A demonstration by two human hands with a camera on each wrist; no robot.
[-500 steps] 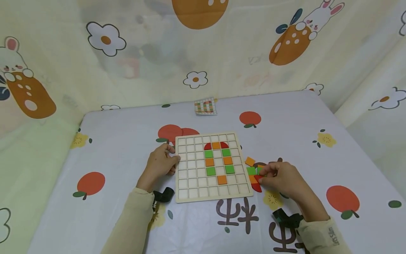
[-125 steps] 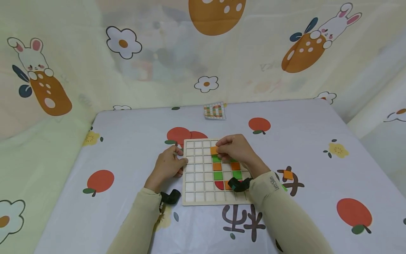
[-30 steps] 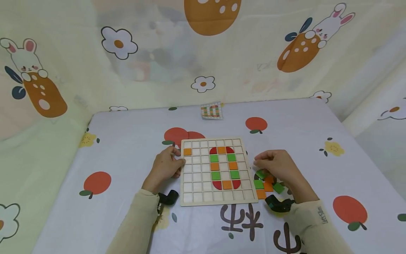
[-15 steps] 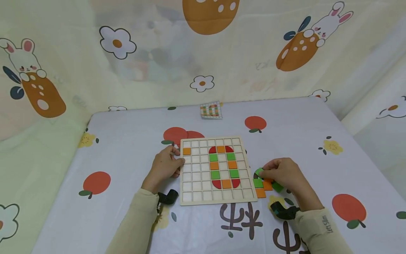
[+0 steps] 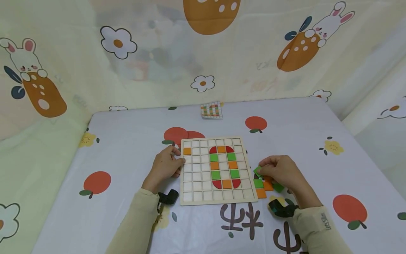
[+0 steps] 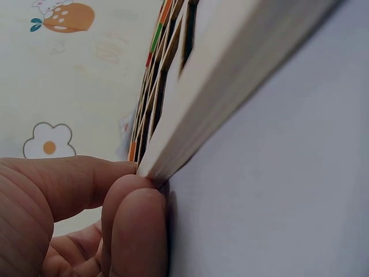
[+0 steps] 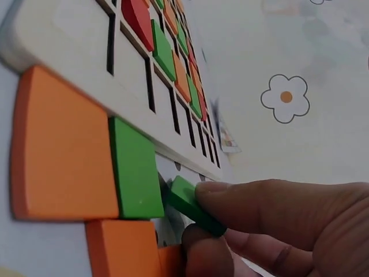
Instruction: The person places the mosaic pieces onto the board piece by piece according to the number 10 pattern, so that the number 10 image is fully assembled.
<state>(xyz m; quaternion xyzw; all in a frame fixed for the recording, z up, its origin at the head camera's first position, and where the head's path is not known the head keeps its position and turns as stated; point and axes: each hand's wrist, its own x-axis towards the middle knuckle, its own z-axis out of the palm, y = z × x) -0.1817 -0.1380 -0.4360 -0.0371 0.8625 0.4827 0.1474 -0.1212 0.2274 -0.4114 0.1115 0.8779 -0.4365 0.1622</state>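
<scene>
A wooden grid board (image 5: 197, 176) lies on the table, with a ring of red, orange and green pieces in its right half. One orange tile (image 5: 187, 151) sits by itself in a cell near the upper left corner. My left hand (image 5: 164, 164) pinches the board's left edge, its thumb on the rim and its fingertips against the side. Just off the board's right edge, my right hand (image 5: 284, 171) holds a green square tile (image 7: 193, 205) tilted between thumb and finger. Beneath that hand lie several loose tiles, among them an orange one (image 7: 63, 156) and a green one (image 7: 136, 173), close to the rim.
A small card (image 5: 211, 110) printed with a coloured grid pattern lies at the back of the table. The tablecloth (image 5: 127, 148) bears fruit and flower prints. Behind the table hangs a patterned curtain (image 5: 158, 77).
Over the last second my right hand came down to the loose tiles and picked up a green one. Earlier, red corner pieces and the upper-left orange tile were added. My left hand stayed at the edge.
</scene>
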